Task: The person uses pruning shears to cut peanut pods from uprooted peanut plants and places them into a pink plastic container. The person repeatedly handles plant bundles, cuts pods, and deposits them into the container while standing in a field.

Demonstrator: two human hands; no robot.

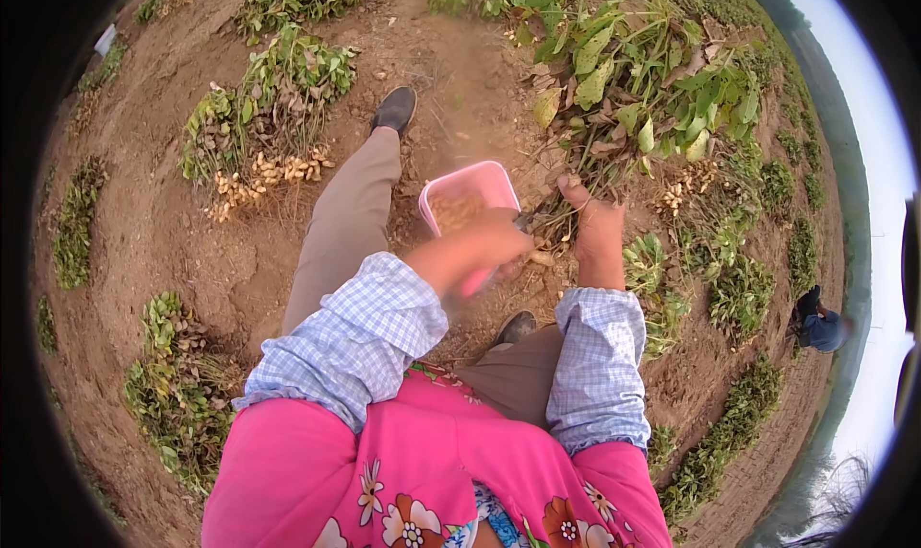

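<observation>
My left hand (496,242) reaches across the near side of a pink plastic tub (507,181), closed around a hand tool (476,282) with a pinkish-red part. Motion blur hides what kind of tool it is; a dark piece shows beyond the fingers. Peanuts (453,210) lie in the tub. My right hand (599,221) grips the stem and root end of a bundle of uprooted peanut plants (633,102), whose leaves spread away from me. Between the hands, a peanut pod (541,258) shows beside the roots.
Another heap of peanut plants (295,73) lies left, its pods (277,170) exposed. More plants (183,390) lie lower left, and a row (727,433) runs along the right. My shoes (396,109) stand on bare soil (216,260). A person (824,329) is far right.
</observation>
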